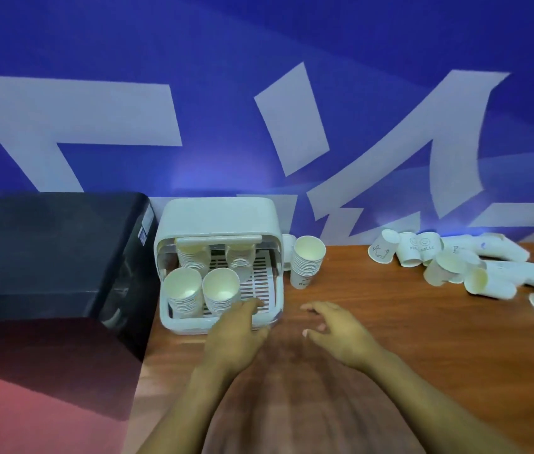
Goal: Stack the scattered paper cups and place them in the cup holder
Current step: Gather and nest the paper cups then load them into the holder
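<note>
A white cup holder (221, 221) with a domed lid is seen at the back of the wooden table (390, 355), its front open and a slatted tray (259, 283) exposed. Four stacks of white paper cups are seated inside, mouths up: two front stacks (200, 294) side by side at the left of the tray, and two rear stacks (215, 255) partly hidden under the lid. A fifth stack (305, 265) is stood upright on the table just beside the holder's right wall; faint printing is noted near its base but cannot be read. Another cup (288, 244) is partly visible behind it.

Loose cups (449, 267) are found scattered at the far right of the table, most lying on their sides, some nested into short runs; line-drawn faces and lettering are seen on several. This part of the view is blurred.

The left hand (238, 329) is held over the holder's front rim, fingers relaxed and extended toward the tray; nothing is gripped, and contact with the rim cannot be confirmed. The right hand (334, 326) is held above the table to the right of the holder, fingers loosely spread and empty. The fifth stack is placed beyond and between both hands, apart from them; the loose cups lie well apart to the right.

A black box (56, 253) is set against the holder's left side. A blue wall (259, 44) with white markings is recorded behind.
</note>
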Demonstrator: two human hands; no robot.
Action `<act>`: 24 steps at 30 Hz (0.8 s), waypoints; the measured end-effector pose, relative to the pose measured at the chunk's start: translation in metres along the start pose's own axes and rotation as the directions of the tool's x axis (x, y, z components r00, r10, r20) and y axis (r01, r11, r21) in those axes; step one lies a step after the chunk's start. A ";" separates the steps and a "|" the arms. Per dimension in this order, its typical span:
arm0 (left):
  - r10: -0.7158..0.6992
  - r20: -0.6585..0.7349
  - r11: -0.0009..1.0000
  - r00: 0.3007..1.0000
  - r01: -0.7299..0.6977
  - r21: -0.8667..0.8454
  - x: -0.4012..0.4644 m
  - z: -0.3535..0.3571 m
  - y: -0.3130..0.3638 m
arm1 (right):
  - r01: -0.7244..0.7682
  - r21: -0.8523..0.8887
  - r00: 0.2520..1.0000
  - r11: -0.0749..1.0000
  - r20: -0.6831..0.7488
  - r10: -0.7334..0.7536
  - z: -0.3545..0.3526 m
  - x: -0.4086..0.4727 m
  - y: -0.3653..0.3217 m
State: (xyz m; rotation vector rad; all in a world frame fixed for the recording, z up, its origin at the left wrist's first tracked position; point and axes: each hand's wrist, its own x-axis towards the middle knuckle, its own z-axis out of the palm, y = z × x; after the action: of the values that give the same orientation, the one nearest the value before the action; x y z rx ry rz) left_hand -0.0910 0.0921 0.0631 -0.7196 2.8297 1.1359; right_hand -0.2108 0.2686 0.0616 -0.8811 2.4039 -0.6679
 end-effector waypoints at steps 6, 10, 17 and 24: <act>0.018 0.116 0.999 0.993 -0.024 0.045 0.003 0.060 0.057 | -0.037 -0.007 0.999 0.999 0.013 0.037 -0.043 -0.035 0.076; 0.019 0.119 0.993 0.993 -0.032 0.112 0.011 0.110 0.108 | -0.037 -0.025 0.999 0.999 0.026 0.037 -0.087 -0.054 0.137; 0.027 0.154 0.994 0.988 -0.043 0.104 0.034 0.202 0.204 | -0.066 -0.020 0.998 0.998 0.020 0.066 -0.165 -0.077 0.247; 0.026 0.180 0.991 0.983 -0.050 0.127 0.063 0.236 0.249 | -0.084 -0.009 0.996 0.996 0.001 0.084 -0.212 -0.060 0.305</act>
State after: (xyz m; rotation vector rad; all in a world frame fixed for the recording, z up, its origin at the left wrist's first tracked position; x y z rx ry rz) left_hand -0.2890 0.3781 0.0407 -0.5294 2.7460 0.9551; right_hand -0.4319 0.5725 0.0594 -0.7796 2.4302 -0.6248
